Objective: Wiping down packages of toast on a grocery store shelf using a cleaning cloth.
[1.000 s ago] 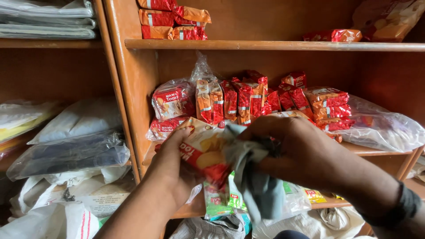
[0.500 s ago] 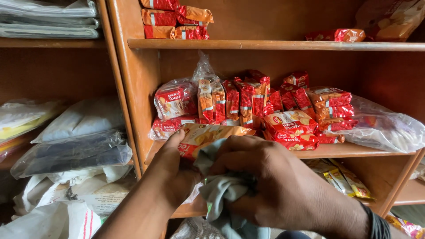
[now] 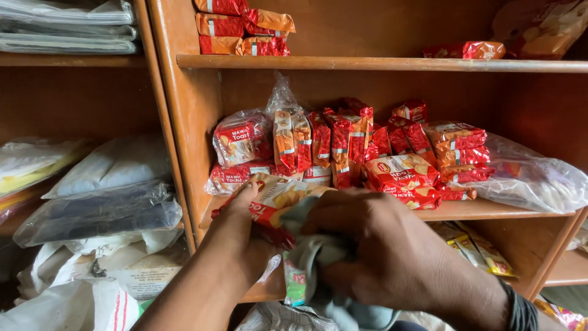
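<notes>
Wooden shelves [image 3: 380, 63] of warm brown board fill the view, stocked with shiny red and orange snack packets [image 3: 343, 147] stacked in rows and piles on the middle shelf, with more packets [image 3: 242, 27] on the shelf above. To one side, a second bay holds clear plastic bags [image 3: 104, 202] of folded goods, and white sacks [image 3: 67, 300] sit lower down.

At the front edge of the middle shelf, the left hand [image 3: 245, 214] holds a biscuit packet [image 3: 278, 199]; its grip is closed around the packet's near end, with the thumb lying along the top. The packet is glossy, red and tan, printed with pictures of toast, lying tilted and partly crumpled. The right hand [image 3: 373, 245] has its fingers curled tight over a grey-green cloth [image 3: 324, 263], pressing it against the packet's side. The cloth is soft and bunched, hanging down below the hand in loose folds. A dark band [image 3: 520, 306] circles the right wrist. Both hands are close together, touching the packet just in front of the stacked packets.
</notes>
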